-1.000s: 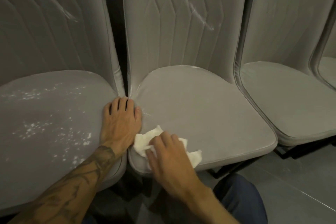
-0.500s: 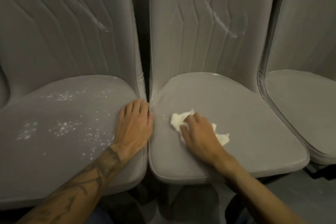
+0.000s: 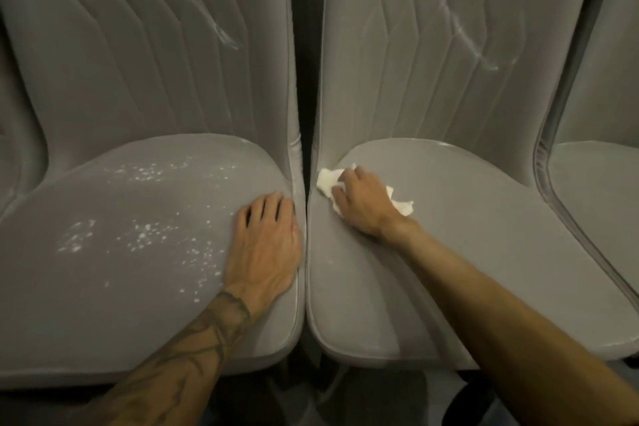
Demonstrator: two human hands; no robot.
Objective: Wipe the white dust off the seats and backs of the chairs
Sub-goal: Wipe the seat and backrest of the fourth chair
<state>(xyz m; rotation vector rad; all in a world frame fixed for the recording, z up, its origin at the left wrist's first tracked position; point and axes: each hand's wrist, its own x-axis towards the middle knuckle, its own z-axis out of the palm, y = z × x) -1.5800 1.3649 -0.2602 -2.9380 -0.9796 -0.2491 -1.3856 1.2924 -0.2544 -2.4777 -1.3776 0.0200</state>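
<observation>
right hand (image 3: 363, 204) is gripping the paper wipe (image 3: 326, 180) at the 10 o'clock corner of the right seat (image 3: 484, 252) | left hand (image 3: 266, 245) is lying flat on the left seat (image 3: 103, 304) | risk: white dust (image 3: 145, 235) at its 9 o'clock, a sliding palm may be smearing it

matt velvety cloth chairs (image 3: 484, 252) (crumpled paper tissue (image 3: 326, 179)).

I count three grey padded fabric chairs: left chair (image 3: 103, 304), middle chair (image 3: 484, 252), right chair (image 3: 594, 190). There's a sliver at the far left that I can't tell. One crumpled white paper wipe (image 3: 326, 180). Two hands: left hand (image 3: 264, 245), right hand (image 3: 359, 204). Two white dust streaks: left streak (image 3: 221, 33), right streak (image 3: 463, 34). One speckled dust patch (image 3: 145, 239).
</observation>
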